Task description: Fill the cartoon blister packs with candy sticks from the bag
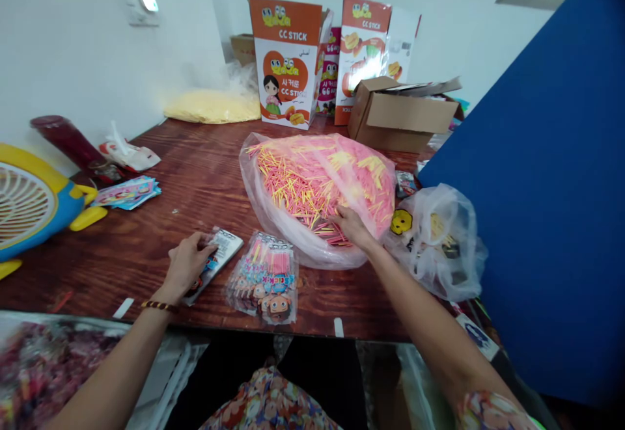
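My left hand (190, 264) is closed on the upper part of a stack of flat printed plastic packets (225, 246), thumb and fingers at its edge. To the right of it lies a fanned pile of clear packets (266, 277), each with pink sticks and a cartoon face. A large clear plastic bag (312, 254) sits open beyond, full of thin pink and yellow sticks (293, 189). Inside its near right part is my right hand (352, 225), fingers curled and pressed together among the sticks; the fingertips are partly hidden.
A yellow and blue fan (39, 202), a tissue pack (129, 153) and flat colourful packs (127, 192) are at left. Tall printed cartons (288, 59) and an open brown box (410, 118) stand behind. A knotted plastic bag (439, 241) lies right, beside a blue panel (537, 209).
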### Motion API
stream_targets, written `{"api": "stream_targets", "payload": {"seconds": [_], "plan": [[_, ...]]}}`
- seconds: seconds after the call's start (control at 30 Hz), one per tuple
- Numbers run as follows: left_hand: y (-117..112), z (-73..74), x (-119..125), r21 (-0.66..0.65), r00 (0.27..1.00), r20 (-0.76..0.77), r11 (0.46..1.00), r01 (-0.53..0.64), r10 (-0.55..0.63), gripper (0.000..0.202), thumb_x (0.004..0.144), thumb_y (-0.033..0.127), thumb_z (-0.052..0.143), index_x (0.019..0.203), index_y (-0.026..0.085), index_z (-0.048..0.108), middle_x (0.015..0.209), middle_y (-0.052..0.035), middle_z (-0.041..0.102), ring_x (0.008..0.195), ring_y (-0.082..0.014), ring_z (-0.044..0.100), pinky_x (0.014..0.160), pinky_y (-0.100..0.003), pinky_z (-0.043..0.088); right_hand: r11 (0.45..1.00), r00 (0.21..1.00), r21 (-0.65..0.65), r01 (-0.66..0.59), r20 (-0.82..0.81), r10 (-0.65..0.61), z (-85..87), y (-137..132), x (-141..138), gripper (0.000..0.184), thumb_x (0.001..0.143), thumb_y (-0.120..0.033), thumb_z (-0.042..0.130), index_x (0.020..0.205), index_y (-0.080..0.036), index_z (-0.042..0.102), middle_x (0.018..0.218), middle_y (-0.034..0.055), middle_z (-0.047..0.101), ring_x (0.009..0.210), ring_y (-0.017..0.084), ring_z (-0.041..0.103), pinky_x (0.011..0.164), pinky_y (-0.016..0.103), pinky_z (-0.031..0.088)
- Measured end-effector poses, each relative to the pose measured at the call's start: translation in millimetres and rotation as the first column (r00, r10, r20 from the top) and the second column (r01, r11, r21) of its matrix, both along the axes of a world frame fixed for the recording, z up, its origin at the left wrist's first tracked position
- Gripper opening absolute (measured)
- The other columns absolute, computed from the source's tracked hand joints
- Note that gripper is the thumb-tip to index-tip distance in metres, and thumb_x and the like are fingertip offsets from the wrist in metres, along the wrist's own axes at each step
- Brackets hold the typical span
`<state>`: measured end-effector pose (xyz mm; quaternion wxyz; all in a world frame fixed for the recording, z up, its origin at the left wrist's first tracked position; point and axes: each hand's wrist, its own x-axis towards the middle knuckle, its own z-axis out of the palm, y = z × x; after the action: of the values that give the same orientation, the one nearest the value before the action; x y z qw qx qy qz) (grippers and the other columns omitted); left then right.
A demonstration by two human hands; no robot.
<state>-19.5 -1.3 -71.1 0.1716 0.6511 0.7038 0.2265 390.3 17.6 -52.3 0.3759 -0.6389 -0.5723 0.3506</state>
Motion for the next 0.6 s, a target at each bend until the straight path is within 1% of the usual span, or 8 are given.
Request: {"api": "stream_targets", "payload": {"seconds": [0.13,0.23,0.27,0.33,0.4,0.43,0.5,0.6], "plan": [[-2,-0.1,-2,0.020,0.998,0.064,1.000,0.006,-0.008,0.025,0.077,0.046,0.054,0.078,0.022,0.063,0.083,-0.0055,0.073,0.081,-0.0252,0.067,0.077,-0.036,0.047,0.998,0.999,-0.053,0.027,-0.042,-0.030,-13.5,0,-2,0.029,0.076,-0.037,0.059,0.065,-0.025,0.035,0.053,-0.0055,0.051,0.051,0.013,0.051,0.048,0.023,0.040],[-2,-3.1,-5,0.018,0.992,0.129,1.000,0.012,-0.014,0.026,0.075,0.048,0.056,0.077,0.022,0.063,0.080,-0.0034,0.072,0.077,-0.0233,0.066,0.071,-0.032,0.047,0.997,0.995,-0.060,0.042,-0.083,-0.047,-15.3,-1,0,0.025,0.079,-0.040,0.056,0.071,-0.024,0.038,0.059,-0.0035,0.058,0.057,0.014,0.058,0.053,0.025,0.047],[-1,-4.6,-7,0.023,0.988,0.155,1.000,0.016,-0.020,0.027,0.075,0.048,0.056,0.078,0.022,0.063,0.081,-0.0030,0.072,0.077,-0.0227,0.065,0.071,-0.031,0.047,0.998,0.991,-0.039,0.048,-0.121,-0.052,-15.0,-1,0,0.023,0.080,-0.042,0.055,0.074,-0.024,0.040,0.063,-0.0027,0.061,0.061,0.015,0.060,0.056,0.026,0.050],[-1,-7.8,-10,0.038,0.980,0.196,0.999,0.015,-0.022,0.029,0.076,0.050,0.057,0.080,0.022,0.065,0.082,-0.0027,0.072,0.079,-0.0220,0.065,0.072,-0.030,0.048,0.997,0.967,0.047,0.064,-0.250,-0.050,-15.6,-4,-3,0.024,0.080,-0.045,0.055,0.083,-0.023,0.045,0.074,-0.0010,0.066,0.071,0.017,0.065,0.065,0.029,0.054],[0,-9.9,-13,0.041,0.979,0.204,0.999,0.012,-0.020,0.030,0.076,0.051,0.057,0.082,0.023,0.067,0.085,-0.0031,0.073,0.081,-0.0223,0.066,0.075,-0.030,0.049,0.988,0.920,0.130,0.085,-0.390,-0.028,-19.4,-10,-8,0.031,0.077,-0.048,0.059,0.093,-0.023,0.050,0.084,0.0003,0.069,0.080,0.018,0.068,0.073,0.032,0.056],[1,-10.2,-14,0.037,0.980,0.196,0.999,0.013,-0.020,0.031,0.076,0.051,0.057,0.083,0.023,0.068,0.086,-0.0034,0.074,0.082,-0.0228,0.066,0.076,-0.031,0.050,0.986,0.900,0.142,0.085,-0.435,-0.015,-22.7,-14,-11,0.034,0.075,-0.049,0.062,0.095,-0.023,0.052,0.087,0.0010,0.070,0.082,0.019,0.069,0.075,0.034,0.056],[2,-9.6,-15,0.038,0.986,0.168,0.999,0.017,-0.023,0.031,0.076,0.051,0.057,0.083,0.024,0.070,0.089,-0.0041,0.075,0.085,-0.0239,0.067,0.079,-0.032,0.051,0.992,0.885,0.109,0.061,-0.466,-0.004,-30.7,-21,-17,0.036,0.073,-0.050,0.065,0.094,-0.023,0.055,0.086,0.0022,0.071,0.083,0.021,0.070,0.076,0.036,0.057],[3,-7.8,-15,0.063,0.990,0.143,0.998,0.005,-0.014,0.029,0.074,0.049,0.059,0.081,0.024,0.072,0.092,-0.0053,0.076,0.087,-0.0254,0.068,0.083,-0.035,0.051,0.999,0.893,0.037,0.033,-0.450,-0.013,-39.8,-27,-23,0.031,0.075,-0.050,0.064,0.089,-0.023,0.057,0.080,0.0029,0.071,0.080,0.022,0.070,0.074,0.037,0.057]]}}
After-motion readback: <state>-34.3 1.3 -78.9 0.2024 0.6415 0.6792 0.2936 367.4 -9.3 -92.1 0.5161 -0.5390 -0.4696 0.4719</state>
